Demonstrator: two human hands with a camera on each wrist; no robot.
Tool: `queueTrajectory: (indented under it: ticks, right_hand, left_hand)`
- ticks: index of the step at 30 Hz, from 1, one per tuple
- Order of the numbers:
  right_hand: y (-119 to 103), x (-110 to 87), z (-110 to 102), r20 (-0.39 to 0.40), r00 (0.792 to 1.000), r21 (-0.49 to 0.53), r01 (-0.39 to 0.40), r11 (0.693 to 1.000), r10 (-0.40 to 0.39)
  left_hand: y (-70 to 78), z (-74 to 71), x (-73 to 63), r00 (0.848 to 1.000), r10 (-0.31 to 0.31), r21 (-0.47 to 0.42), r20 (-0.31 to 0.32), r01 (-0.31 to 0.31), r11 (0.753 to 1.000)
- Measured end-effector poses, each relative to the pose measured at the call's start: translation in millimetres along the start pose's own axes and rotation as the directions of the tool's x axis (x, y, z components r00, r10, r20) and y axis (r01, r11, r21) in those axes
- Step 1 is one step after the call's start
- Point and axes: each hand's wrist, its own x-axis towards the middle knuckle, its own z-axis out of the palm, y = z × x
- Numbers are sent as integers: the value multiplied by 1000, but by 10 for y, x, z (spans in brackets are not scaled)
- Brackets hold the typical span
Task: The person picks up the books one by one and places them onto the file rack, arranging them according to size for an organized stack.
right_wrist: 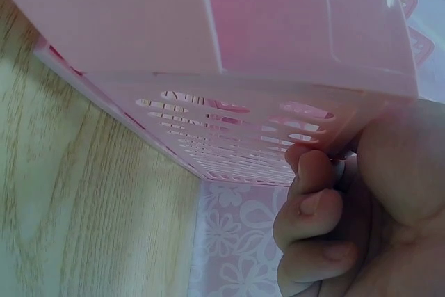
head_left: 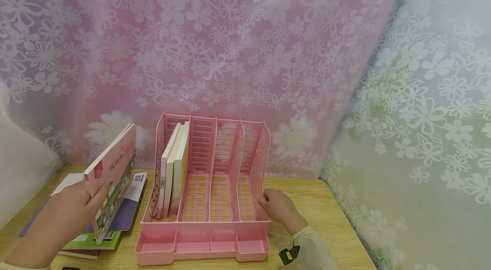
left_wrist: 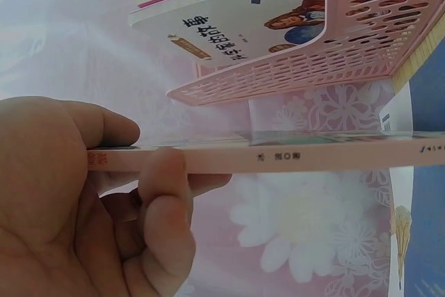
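Note:
My left hand (head_left: 63, 210) holds a thin pink picture book (head_left: 116, 168) upright at its near edge, to the left of the pink desk file rack (head_left: 205, 229). The left wrist view shows the book's spine (left_wrist: 313, 156) between thumb and fingers. On the rack's right side, my right hand (head_left: 281, 210) grips the perforated side wall (right_wrist: 229, 123), its fingers curled at the edge in the right wrist view. Several books (head_left: 174, 172) stand in the rack's leftmost compartment, leaning slightly. The other compartments hold nothing visible.
Beneath and beside the held book lies a pile of books (head_left: 130, 210) with purple, white and green covers. The wooden table (head_left: 318, 219) ends at a flowered curtain (head_left: 230, 48) behind. Small open trays (head_left: 192, 246) run along the rack's front.

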Motion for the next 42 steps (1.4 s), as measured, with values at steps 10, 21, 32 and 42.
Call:
queueTrajectory:
  ticks: [10,21,32,42]
  right_hand:
    - [9,12,5,1,1000,1,-8,1000,8]
    - [2,23,11,-3,1000,-7,1,1000,-1]
    - [2,11,16,1,1000,4,-7,1000,7]
    - [-3,25,24,3,1000,13,-14,1000,13]
  left_hand:
    - [45,-15,26,995,-97,-56,37,99,993]
    - [24,23,-5,996,-80,-49,-31,78,996]
    - [49,-3,-15,993,-121,-73,-6,120,990]
    - [79,9,-44,989,-116,-98,-96,107,989]
